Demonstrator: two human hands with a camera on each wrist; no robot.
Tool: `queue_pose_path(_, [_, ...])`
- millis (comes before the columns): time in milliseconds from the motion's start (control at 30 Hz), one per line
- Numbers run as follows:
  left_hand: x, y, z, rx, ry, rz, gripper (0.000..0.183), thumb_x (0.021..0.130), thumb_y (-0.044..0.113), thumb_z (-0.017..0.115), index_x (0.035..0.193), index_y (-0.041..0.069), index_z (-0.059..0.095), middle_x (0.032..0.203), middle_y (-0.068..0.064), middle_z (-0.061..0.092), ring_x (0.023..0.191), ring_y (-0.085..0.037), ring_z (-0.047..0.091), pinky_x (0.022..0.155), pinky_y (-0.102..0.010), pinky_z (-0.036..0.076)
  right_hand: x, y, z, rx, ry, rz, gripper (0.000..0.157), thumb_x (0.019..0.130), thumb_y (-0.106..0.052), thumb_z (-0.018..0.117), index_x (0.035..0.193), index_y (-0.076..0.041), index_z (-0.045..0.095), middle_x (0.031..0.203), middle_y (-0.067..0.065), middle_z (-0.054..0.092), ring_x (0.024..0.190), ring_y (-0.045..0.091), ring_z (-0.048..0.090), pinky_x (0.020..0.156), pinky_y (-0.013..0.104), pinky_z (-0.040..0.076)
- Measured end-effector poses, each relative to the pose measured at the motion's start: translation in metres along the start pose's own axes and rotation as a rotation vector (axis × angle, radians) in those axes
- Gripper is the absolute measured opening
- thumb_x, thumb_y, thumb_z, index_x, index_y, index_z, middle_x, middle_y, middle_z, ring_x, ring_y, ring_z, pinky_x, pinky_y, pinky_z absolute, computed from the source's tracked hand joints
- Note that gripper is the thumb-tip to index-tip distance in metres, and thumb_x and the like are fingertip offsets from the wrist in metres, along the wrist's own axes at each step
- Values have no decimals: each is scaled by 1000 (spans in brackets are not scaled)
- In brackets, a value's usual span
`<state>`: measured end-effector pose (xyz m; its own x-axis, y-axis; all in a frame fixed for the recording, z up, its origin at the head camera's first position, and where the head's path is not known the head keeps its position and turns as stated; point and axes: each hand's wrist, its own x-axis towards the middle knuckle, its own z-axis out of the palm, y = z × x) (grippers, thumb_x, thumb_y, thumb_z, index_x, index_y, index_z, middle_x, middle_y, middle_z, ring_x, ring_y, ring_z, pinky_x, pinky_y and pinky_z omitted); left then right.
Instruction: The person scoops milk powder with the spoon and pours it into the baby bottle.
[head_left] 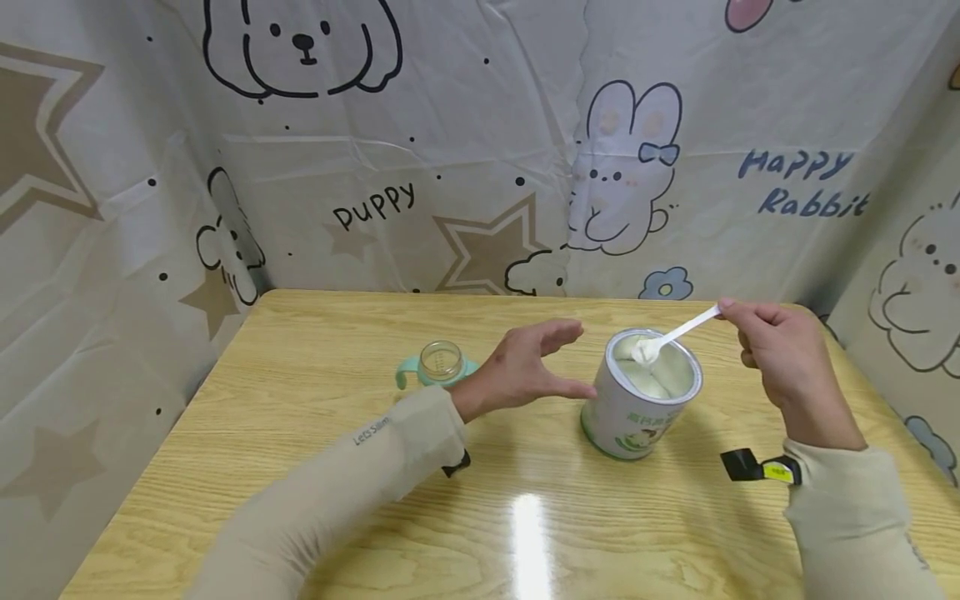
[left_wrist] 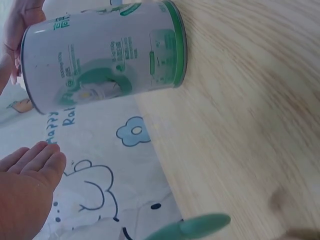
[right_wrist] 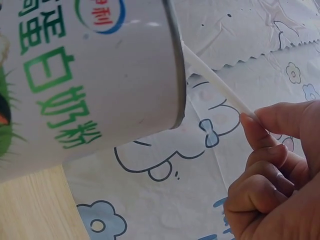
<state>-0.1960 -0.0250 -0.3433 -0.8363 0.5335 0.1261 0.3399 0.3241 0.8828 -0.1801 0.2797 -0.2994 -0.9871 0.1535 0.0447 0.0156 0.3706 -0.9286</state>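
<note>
My right hand (head_left: 783,362) pinches the end of a white plastic scoop (head_left: 692,325) between thumb and forefinger. The scoop's bowl, with pale powder in it, is inside the mouth of a milk powder can (head_left: 633,425). That white and green can stands upright, its top uncovered and pale powder visible within. To its left my left hand (head_left: 525,367) is spread, thumb and fingers apart, with nothing between them; whether the thumb touches the can I cannot tell. Behind the left wrist stands a lidless baby bottle (head_left: 441,361) with mint-green handles, partly hidden by the arm.
A light wooden table (head_left: 315,350) carries everything. At its back and sides hangs a printed cloth (head_left: 465,150) with cartoon animals, stars and lettering. A light strip reflects on the table's front part. Black straps with small devices sit at both wrists.
</note>
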Motion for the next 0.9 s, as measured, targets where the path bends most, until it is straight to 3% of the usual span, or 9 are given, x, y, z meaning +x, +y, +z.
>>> queue_pose_path(267, [-5,0,-13,-15,9,-67,88,73,27,92,148,13,48,150,1,49,137,-15,45,110,-28,41,2,-8,4,24,14,29,25,99,-41,62,79,-31,74,71,-4,43,69,13,38,52,19,39])
queue_pose_path(367, [-8,1,-17,-13,6,-76,87,74,27,91,148,12,47,150,1,49,138,-15,45,109,-27,41,2,-11,7,90,12,19,24,98,-38,64,79,-28,75,69,-4,43,65,11,38,49,18,37])
queue_pose_path(600, [-12,2,-28,-4,18,-70,85,75,23,90,147,8,47,150,-3,49,138,-18,45,110,-30,40,4,-15,17,171,4,-15,22,97,-33,67,78,-25,76,67,-3,41,61,11,36,47,18,33])
queue_pose_path(900, [-19,-1,-42,28,41,-78,85,75,26,91,147,11,49,149,-1,49,138,-17,45,110,-31,41,7,-22,31,253,1,-25,22,96,-29,69,76,-22,76,64,-4,41,59,9,35,46,17,32])
